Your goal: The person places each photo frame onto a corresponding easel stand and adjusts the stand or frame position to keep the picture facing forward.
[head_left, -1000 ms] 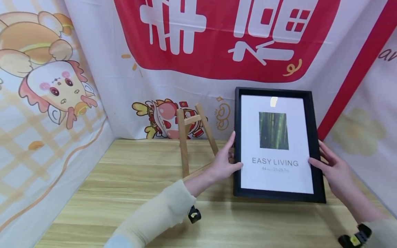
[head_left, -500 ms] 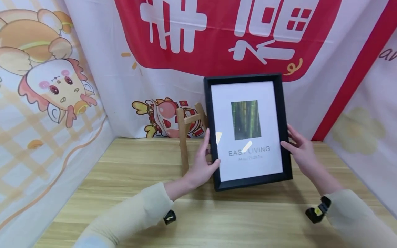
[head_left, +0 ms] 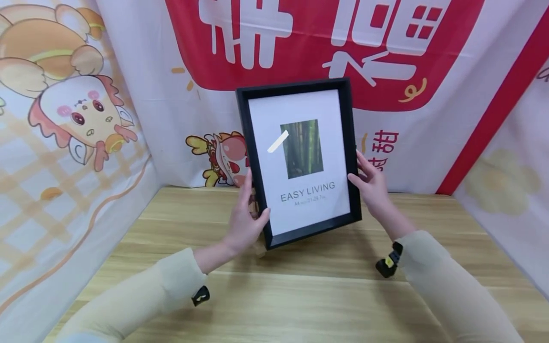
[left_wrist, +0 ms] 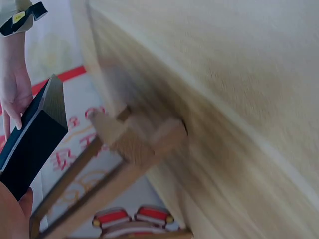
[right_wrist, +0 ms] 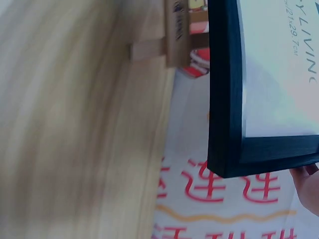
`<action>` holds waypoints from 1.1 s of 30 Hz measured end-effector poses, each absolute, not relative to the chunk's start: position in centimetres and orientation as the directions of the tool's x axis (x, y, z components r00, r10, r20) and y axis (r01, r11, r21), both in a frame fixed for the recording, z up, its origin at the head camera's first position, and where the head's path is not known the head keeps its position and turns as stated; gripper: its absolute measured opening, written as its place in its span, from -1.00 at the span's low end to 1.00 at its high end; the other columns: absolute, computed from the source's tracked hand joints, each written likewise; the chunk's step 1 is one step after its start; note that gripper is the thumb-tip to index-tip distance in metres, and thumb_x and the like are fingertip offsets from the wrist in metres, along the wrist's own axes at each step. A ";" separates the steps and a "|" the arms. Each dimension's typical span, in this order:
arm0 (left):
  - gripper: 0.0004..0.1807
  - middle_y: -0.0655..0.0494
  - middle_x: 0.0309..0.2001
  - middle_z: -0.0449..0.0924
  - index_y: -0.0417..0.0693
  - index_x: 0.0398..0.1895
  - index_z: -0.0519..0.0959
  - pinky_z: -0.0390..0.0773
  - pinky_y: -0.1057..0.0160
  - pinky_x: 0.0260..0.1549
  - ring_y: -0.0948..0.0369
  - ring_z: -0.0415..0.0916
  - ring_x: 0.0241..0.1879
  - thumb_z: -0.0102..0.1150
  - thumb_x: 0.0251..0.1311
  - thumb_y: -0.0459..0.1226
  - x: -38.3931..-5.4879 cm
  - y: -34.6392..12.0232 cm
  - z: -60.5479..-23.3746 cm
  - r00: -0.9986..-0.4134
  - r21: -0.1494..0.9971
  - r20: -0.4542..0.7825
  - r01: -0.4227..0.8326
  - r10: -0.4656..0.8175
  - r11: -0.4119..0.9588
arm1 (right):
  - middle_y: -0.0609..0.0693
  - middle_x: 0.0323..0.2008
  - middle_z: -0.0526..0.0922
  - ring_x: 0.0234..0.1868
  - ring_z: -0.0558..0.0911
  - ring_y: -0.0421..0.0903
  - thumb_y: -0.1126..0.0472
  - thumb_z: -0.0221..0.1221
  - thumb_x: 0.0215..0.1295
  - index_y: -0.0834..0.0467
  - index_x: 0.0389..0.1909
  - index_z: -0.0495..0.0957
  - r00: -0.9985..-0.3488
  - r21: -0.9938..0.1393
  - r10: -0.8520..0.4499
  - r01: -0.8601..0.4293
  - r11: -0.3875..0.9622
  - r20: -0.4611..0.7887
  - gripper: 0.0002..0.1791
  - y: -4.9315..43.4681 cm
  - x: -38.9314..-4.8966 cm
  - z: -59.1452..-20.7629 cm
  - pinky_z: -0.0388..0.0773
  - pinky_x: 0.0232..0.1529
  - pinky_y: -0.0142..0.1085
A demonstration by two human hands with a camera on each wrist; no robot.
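Note:
A black picture frame (head_left: 300, 162), with a bamboo photo and the words EASY LIVING, is held up off the table, tilted sideways. My left hand (head_left: 244, 219) grips its left edge, thumb at the front. On the opposite edge my right hand (head_left: 375, 190) holds it the same way. Behind the frame stands a small wooden easel, almost wholly hidden in the head view. The left wrist view shows the easel's wooden bars (left_wrist: 134, 149) below the frame, apart from its lower corner. In the right wrist view an easel leg (right_wrist: 177, 40) shows beside the frame's black border (right_wrist: 224, 99).
The wood-grain table (head_left: 300, 295) extends in front of and beside the easel. A printed cloth (head_left: 154, 105) hangs at the back, and patterned cloth sides (head_left: 86, 190) close in the table at left and right.
Both hands have carried the picture frame left and a little upward, from the easel's right to in front of it. The frame has turned slightly anticlockwise and now covers most of the easel.

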State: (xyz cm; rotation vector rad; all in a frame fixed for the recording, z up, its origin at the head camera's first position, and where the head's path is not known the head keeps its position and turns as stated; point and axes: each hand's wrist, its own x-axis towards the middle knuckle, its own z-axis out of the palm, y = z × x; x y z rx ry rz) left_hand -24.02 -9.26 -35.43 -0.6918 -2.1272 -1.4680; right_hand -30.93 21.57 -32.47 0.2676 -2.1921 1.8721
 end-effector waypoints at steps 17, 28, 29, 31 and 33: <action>0.11 0.06 0.48 -0.02 0.21 0.57 -0.25 0.66 0.08 -0.25 -0.03 0.37 0.11 0.17 0.14 -0.58 -24.3 -13.2 -35.7 -0.747 0.680 0.664 0.609 0.008 0.408 | 0.14 0.28 0.41 0.18 0.47 0.09 0.53 0.05 0.33 -0.05 0.42 0.28 -0.914 -0.913 -0.010 -0.406 -0.032 0.406 -0.30 15.3 -34.7 -31.9 0.43 0.21 -0.14; 0.13 0.00 0.48 0.00 0.20 0.57 -0.26 0.68 0.06 -0.25 -0.08 0.40 0.08 0.20 0.12 -0.58 -23.8 -13.6 -37.7 -0.744 0.664 0.668 0.592 -0.008 0.458 | 0.11 0.31 0.40 0.26 0.43 0.06 0.55 0.05 0.32 0.00 0.43 0.27 -0.928 -0.928 -0.026 -0.371 -0.042 0.372 -0.30 14.2 -35.5 -34.2 0.39 0.25 -0.17; 0.13 -0.01 0.47 0.00 0.19 0.57 -0.26 0.68 0.06 -0.25 -0.09 0.40 0.08 0.20 0.12 -0.58 -23.8 -13.6 -37.9 -0.746 0.664 0.666 0.589 -0.006 0.461 | 0.11 0.32 0.39 0.26 0.42 0.05 0.55 0.05 0.32 0.01 0.43 0.26 -0.929 -0.929 -0.025 -0.369 -0.037 0.370 -0.30 14.2 -35.6 -34.4 0.39 0.25 -0.18; 0.13 -0.02 0.47 0.01 0.20 0.57 -0.27 0.68 0.08 -0.23 -0.10 0.39 0.11 0.19 0.12 -0.59 -23.9 -13.5 -38.2 -0.755 0.668 0.656 0.580 -0.001 0.467 | 0.13 0.31 0.40 0.27 0.41 0.05 0.55 0.04 0.32 0.03 0.43 0.26 -0.930 -0.930 -0.023 -0.367 -0.034 0.367 -0.31 14.2 -35.7 -34.8 0.39 0.26 -0.18; 0.14 0.00 0.48 -0.02 0.21 0.57 -0.28 0.67 0.11 -0.22 -0.11 0.36 0.14 0.19 0.12 -0.59 -23.9 -13.4 -38.4 -0.765 0.677 0.645 0.571 0.002 0.465 | 0.13 0.31 0.39 0.27 0.41 0.05 0.56 0.04 0.32 0.03 0.43 0.26 -0.933 -0.933 -0.018 -0.358 -0.035 0.358 -0.30 14.2 -35.8 -35.1 0.39 0.26 -0.19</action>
